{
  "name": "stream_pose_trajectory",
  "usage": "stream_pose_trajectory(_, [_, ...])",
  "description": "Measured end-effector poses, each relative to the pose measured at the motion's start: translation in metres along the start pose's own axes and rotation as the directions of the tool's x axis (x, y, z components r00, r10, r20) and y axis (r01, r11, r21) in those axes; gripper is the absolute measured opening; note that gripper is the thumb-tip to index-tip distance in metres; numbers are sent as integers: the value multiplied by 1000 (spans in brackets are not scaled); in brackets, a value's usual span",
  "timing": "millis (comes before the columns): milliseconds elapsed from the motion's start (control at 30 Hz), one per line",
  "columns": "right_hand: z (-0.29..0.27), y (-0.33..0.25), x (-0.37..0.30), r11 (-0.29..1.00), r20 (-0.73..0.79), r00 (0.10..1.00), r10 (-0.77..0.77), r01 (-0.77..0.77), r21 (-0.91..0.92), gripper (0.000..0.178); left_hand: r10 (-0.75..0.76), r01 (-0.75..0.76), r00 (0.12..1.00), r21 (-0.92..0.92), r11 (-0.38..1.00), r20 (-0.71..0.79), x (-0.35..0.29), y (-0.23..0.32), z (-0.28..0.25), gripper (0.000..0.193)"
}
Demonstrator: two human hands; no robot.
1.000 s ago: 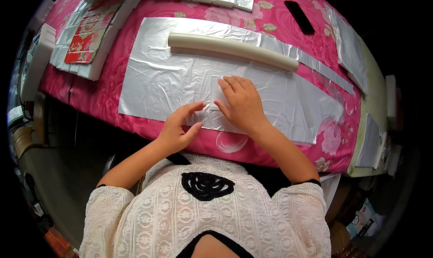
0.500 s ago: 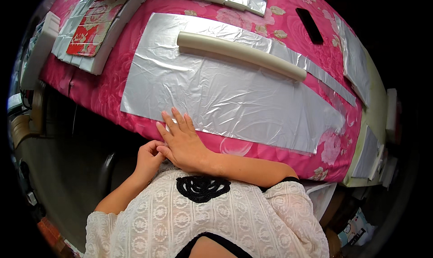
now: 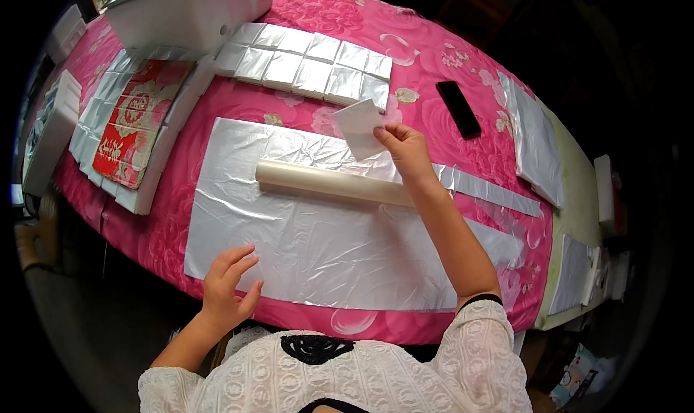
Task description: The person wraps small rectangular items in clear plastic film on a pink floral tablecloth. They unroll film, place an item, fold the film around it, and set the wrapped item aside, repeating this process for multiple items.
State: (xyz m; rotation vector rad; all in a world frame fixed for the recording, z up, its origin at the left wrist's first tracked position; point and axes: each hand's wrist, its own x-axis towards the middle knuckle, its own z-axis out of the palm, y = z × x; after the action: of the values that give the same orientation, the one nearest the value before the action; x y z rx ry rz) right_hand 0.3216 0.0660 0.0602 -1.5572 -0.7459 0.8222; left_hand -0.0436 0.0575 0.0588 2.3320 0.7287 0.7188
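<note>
My right hand (image 3: 406, 147) pinches a small, flat folded packet of silvery-white plastic film (image 3: 358, 128) by its right edge. It is held up in front of rows of similar folded packets (image 3: 312, 73). Below that arm, a wide sheet of silvery plastic film (image 3: 325, 261) lies spread on the table. A long cream-coloured tube (image 3: 325, 183) rests across the sheet, its right part hidden by my forearm. My left hand (image 3: 230, 286) hovers by the sheet's near left edge, fingers apart and holding nothing.
A pink flowered cloth (image 3: 170, 239) covers the table. At the left, a red patterned card (image 3: 137, 120) lies on stacked film packets beside a white foam box (image 3: 195, 15). A black phone (image 3: 458, 109) lies at the right, near more folded film (image 3: 531, 138).
My hands have separated from the near edge. The right one has reached far across the table and now holds the folded film packet; the left has opened. The view has shifted, showing the foam box.
</note>
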Motion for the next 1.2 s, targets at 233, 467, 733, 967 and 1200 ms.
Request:
stream_pose_trajectory(233, [-25,48,123,969,-360,933,-3,-87,-233,31,9,-7,995,-22,1000,96,19,-5,14,40])
stream_pose_trajectory(467, [-9,14,100,551,-193,979,59,-194,-812,60,-12,12,990,-6,1000,140,29,-9,21,40])
stream_pose_trajectory(733, [-11,19,97,465,-135,990,-44,-99,-880,52,21,-16,981,-32,999,191,31,-3,30,41])
stream_pose_trajectory(967, [-6,17,103,374,-146,988,-56,-114,-920,51,35,-31,974,-18,999,225,24,2,32,44])
stream_pose_trajectory(1200, [-22,4,83,476,-82,997,-9,-68,-877,65,51,-53,971,2,999,233,42,7,33,46])
